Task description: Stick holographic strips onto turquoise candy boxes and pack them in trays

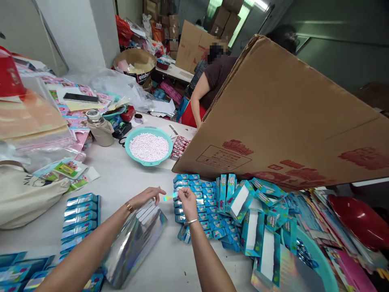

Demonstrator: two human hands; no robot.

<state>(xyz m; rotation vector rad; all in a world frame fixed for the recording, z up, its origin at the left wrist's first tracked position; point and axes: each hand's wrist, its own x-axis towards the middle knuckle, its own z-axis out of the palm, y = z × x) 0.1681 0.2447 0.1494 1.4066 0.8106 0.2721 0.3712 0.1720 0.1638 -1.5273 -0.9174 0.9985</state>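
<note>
My right hand [187,201] pinches one end of a small shiny rainbow-coloured strip [169,197]. The strip's free end points towards my left hand [149,197], whose fingers are apart and partly stretched, close to the strip. Under my left hand lies a silver holographic box-like piece [136,243] with white flaps at its upper end. Beyond and under my right hand stand rows of small blue packets [197,196]. A gold-coloured band is on my left wrist, a pale bangle on my right.
A large cardboard sheet [288,121] leans across the right, with a person partly behind it. Open blue boxes [252,227] are heaped at the right. A teal basin [146,163] holds small white pieces. More blue packets [79,217] stand left, near a beige flask [100,127] and cloth bag [33,198].
</note>
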